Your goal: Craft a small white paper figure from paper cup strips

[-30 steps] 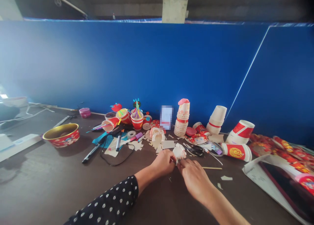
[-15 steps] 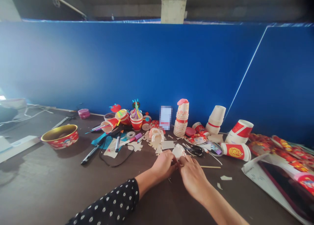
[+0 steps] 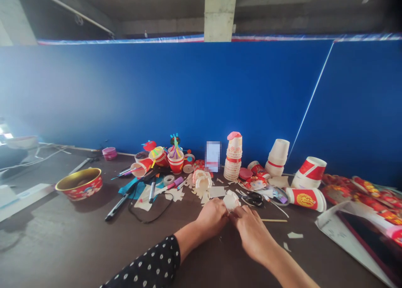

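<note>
A crumpled piece of white cut paper cup point(image 3: 231, 201) sits between my hands, just above the dark tabletop. My left hand point(image 3: 212, 217) pinches its left side, and my right hand point(image 3: 253, 231) holds its lower right side with the fingertips. Part of the piece is hidden by my fingers. Just beyond them lie black-handled scissors point(image 3: 253, 199) and a thin wooden stick point(image 3: 274, 220). A fringed white paper cup point(image 3: 202, 180) stands among paper scraps to the far left of the piece.
Against the blue wall point(image 3: 157, 95) stand a tall stack of paper cups point(image 3: 233, 156) and several decorated cups. A red printed cup point(image 3: 305, 199) lies on its side. Markers, a tape roll point(image 3: 168, 180) and a gold-lined red bowl point(image 3: 80, 184) are on the left.
My hands have closed in around the white paper piece, covering more of it. The whole scene sits lower in the picture, as my head has tilted slightly upward.
</note>
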A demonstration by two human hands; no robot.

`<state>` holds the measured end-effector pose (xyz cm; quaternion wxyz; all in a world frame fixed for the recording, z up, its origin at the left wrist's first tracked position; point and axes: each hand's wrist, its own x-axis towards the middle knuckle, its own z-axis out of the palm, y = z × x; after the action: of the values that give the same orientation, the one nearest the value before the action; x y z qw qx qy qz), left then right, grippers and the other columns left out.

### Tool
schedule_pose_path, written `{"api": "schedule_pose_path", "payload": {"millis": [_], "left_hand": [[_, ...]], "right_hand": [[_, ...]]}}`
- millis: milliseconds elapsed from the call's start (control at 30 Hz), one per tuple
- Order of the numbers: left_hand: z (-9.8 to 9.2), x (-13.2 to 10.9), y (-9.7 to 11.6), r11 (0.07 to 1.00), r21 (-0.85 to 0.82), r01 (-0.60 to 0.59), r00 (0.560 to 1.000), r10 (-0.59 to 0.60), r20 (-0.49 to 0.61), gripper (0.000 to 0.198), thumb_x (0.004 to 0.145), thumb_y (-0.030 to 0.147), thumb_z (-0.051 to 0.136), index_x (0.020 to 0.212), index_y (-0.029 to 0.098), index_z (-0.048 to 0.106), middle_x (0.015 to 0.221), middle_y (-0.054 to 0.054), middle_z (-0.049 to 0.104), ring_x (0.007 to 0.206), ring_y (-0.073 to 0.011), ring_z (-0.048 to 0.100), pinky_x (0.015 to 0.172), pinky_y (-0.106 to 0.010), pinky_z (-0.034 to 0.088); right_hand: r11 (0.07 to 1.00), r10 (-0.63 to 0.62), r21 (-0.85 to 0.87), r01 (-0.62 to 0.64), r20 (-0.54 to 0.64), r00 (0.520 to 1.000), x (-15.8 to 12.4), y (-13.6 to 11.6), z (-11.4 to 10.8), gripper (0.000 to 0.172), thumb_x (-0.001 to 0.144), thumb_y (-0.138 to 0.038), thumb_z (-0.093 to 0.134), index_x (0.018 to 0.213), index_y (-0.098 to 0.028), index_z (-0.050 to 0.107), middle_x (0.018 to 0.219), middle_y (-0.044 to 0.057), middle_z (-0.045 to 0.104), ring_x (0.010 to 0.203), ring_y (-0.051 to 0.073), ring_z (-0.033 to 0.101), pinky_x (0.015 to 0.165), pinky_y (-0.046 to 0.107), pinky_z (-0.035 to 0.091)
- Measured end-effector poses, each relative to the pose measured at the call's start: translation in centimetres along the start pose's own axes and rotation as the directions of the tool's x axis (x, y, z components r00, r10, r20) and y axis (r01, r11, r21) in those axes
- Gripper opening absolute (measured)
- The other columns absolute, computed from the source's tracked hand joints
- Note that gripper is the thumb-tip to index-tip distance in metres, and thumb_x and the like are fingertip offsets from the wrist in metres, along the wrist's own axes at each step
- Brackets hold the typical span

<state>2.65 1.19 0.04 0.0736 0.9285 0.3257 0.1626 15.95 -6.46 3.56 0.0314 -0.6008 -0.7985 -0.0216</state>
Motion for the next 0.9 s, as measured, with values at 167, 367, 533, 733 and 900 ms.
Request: {"api": "schedule_pose_path", "payload": {"millis": [167,367,533,733,900], "left_hand": [[-0.1,-0.1,-0.1,1.000,0.003,-0.016,1.000,0.016,-0.007,0.013,0.078,0.013,0.054,0.072,0.013,0.066,0.078,-0.009,0.065,0.079,-0.0198,0.057,0.082,-0.032,0.043],[-0.3,-0.5,0.0,0.998,-0.064,0.006,1.000,-0.007,-0.018,0.013,0.073,0.012,0.056,0.070,0.015,0.068,0.076,-0.006,0.066,0.076,-0.0185,0.056,0.079,-0.028,0.044],[-0.1,-0.5,0.0,0.997,-0.083,0.007,1.000,-0.008,-0.016,0.015,0.073,0.013,0.054,0.070,0.015,0.069,0.075,-0.006,0.067,0.076,-0.0182,0.057,0.079,-0.028,0.044],[0.1,-0.4,-0.3,0.990,-0.133,0.056,0.998,-0.056,0.001,0.010,0.072,0.014,0.058,0.071,0.014,0.068,0.075,-0.006,0.066,0.077,-0.0189,0.059,0.076,-0.029,0.045],[-0.4,-0.7,-0.3,0.953,-0.284,0.108,0.987,-0.137,-0.084,0.017,0.062,0.009,0.059,0.079,0.012,0.065,0.082,-0.008,0.065,0.076,-0.0185,0.059,0.069,-0.027,0.046]], "right_hand": [[0.997,-0.008,0.071,0.010,-0.033,0.999,-0.3,0.8,0.5,0.047,0.078,0.000,0.033,0.113,-0.016,0.059,0.115,0.010,0.059,0.110,0.022,0.048,0.092,0.032,0.033],[0.983,-0.073,0.168,0.073,-0.011,0.997,-0.6,1.5,-0.4,0.042,0.076,-0.001,0.036,0.098,-0.020,0.066,0.098,0.005,0.067,0.094,0.017,0.057,0.083,0.026,0.036],[0.996,-0.065,0.066,0.061,0.063,0.996,-0.8,0.5,-1.4,0.039,0.079,-0.001,0.037,0.097,-0.018,0.067,0.098,0.008,0.067,0.094,0.019,0.058,0.079,0.028,0.037],[0.998,-0.010,-0.057,0.014,0.069,0.998,-0.4,-0.6,-0.6,0.038,0.085,-0.003,0.034,0.101,-0.014,0.067,0.105,0.012,0.065,0.097,0.022,0.057,0.082,0.031,0.036],[0.997,-0.025,-0.065,0.027,0.031,0.999,-0.2,-0.2,0.2,0.037,0.087,-0.004,0.033,0.098,-0.014,0.067,0.103,0.010,0.065,0.093,0.021,0.058,0.078,0.031,0.037]]}}
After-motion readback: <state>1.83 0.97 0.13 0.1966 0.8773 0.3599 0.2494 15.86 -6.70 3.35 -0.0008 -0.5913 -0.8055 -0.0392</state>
